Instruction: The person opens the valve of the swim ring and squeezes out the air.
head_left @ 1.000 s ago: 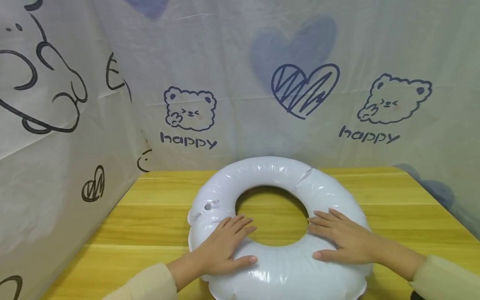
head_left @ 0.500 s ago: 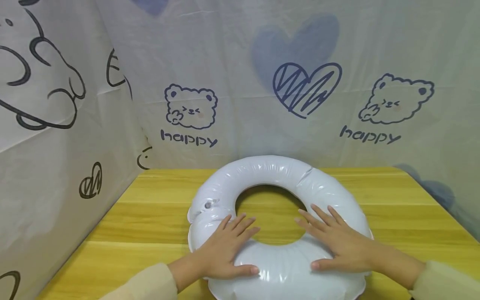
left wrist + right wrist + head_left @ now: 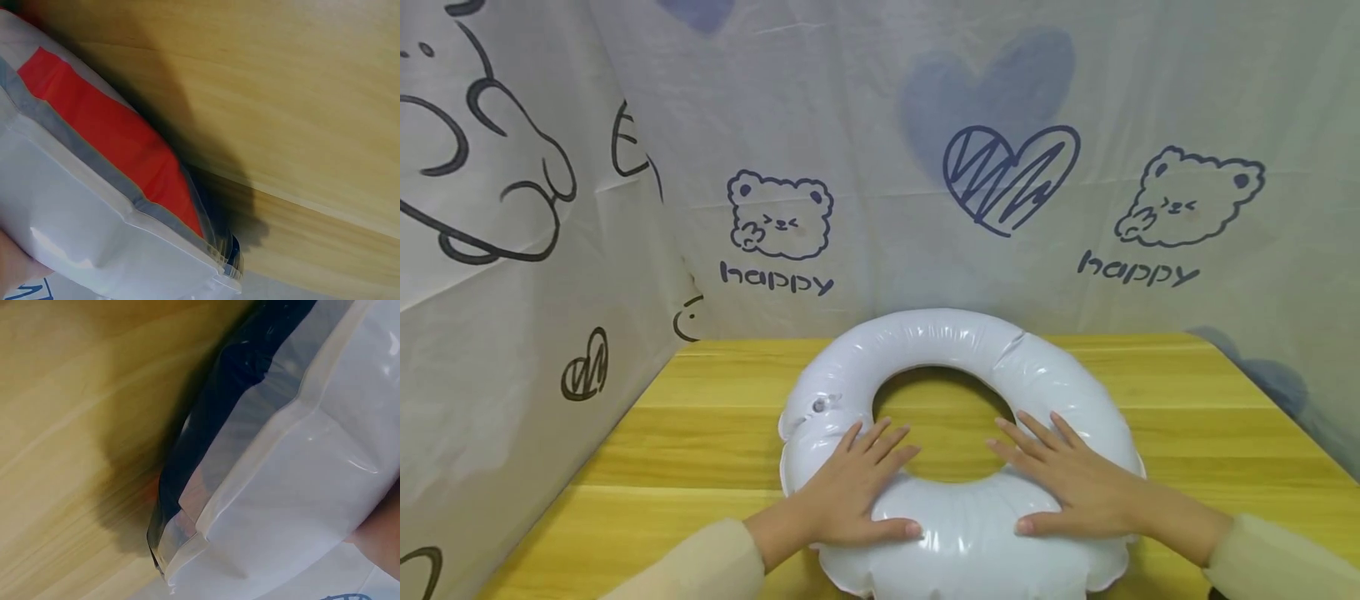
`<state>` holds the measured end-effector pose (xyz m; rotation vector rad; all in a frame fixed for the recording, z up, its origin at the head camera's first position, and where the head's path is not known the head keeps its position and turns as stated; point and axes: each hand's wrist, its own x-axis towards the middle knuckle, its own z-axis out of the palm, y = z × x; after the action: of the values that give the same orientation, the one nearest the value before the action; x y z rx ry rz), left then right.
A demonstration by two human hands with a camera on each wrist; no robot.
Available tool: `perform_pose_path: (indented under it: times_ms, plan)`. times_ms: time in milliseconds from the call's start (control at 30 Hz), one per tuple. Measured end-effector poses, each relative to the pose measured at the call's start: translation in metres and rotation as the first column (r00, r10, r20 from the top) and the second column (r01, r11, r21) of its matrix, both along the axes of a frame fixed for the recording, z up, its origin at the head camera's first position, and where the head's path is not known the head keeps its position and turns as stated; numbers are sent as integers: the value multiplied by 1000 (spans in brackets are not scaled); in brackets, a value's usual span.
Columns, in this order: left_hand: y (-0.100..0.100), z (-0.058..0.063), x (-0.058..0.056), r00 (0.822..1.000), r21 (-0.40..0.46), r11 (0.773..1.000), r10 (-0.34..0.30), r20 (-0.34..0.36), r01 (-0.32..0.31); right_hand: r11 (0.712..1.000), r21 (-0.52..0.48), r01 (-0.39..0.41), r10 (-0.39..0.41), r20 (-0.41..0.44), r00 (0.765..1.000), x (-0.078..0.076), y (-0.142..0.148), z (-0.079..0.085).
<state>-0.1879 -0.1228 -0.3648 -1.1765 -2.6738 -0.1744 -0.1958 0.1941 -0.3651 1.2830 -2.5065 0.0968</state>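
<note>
A white inflatable swim ring (image 3: 958,546) lies on the table in the head view, with a small valve (image 3: 820,405) on its left side. Both hands press on its near part. My left hand (image 3: 850,492) rests with fingers spread, the tips reaching over the inner hole. Opposite it, my right hand (image 3: 1071,483) lies with fingers fanned out and thumb pointing inward. In the left wrist view, red patches (image 3: 115,128) colour the ring's underside; in the right wrist view the underside shows navy blue (image 3: 209,419). Neither hand is curled round the ring.
The ring sits on a yellow wood-grain table (image 3: 700,467). A white cloth (image 3: 880,250) printed with bears, hearts and "happy" hangs close behind the table, and another printed cloth (image 3: 497,350) runs along the left side.
My right hand's fingers have spread and shifted left, over the hole. The ring's near part looks more pressed in, with deeper dents at its front edges. The left hand has barely moved.
</note>
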Motion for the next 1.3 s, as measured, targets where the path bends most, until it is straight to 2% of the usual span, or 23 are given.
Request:
perform_pose_path:
  times_ms: [200, 467, 867, 1000, 1300]
  plan:
    - [3, 1, -4, 1000, -14, 1000, 6, -11, -6, 1000, 10, -11, 11, -7, 1000, -6, 4, 0]
    - [7, 1, -8, 1000, -14, 1000, 22, 9, -21, 1000, 0, 24, -24, 67, 997, -13, 7, -2]
    - [10, -7, -9, 998, -23, 999, 41, 38, -41, 1000, -22, -3, 4, 47, 999, -15, 9, -10]
    - [10, -8, -9, 998, -17, 999, 43, 55, -42, 1000, -29, 12, -9, 75, 997, -15, 10, -12]
    - [9, -8, -12, 998, -12, 999, 34, 45, -33, 999, -24, 36, -33, 113, 993, -17, 8, -12]
